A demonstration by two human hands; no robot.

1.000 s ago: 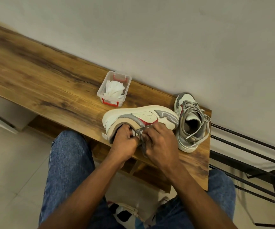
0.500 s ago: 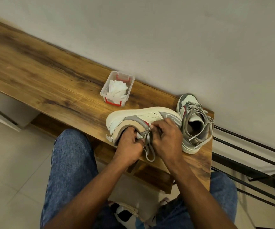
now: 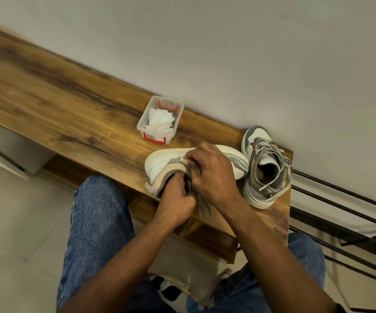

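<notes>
Laces [image 3: 202, 206] pinched by left hand [image 3: 178, 196] and right hand [image 3: 214, 175] may slip from the grip if the sneaker [image 3: 166, 159] beneath it tips.

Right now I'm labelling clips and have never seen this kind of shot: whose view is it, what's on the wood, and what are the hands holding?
There is no machine here: a camera worn on a person's head looks down at their own two hands. The left hand grips the collar of a white shoe lying on its side on the wooden bench; the right hand curls its fingers round that shoe's grey laces. Beside it stands a second shoe, upright, loosely laced. Behind is a clear box holding white tissues.
</notes>
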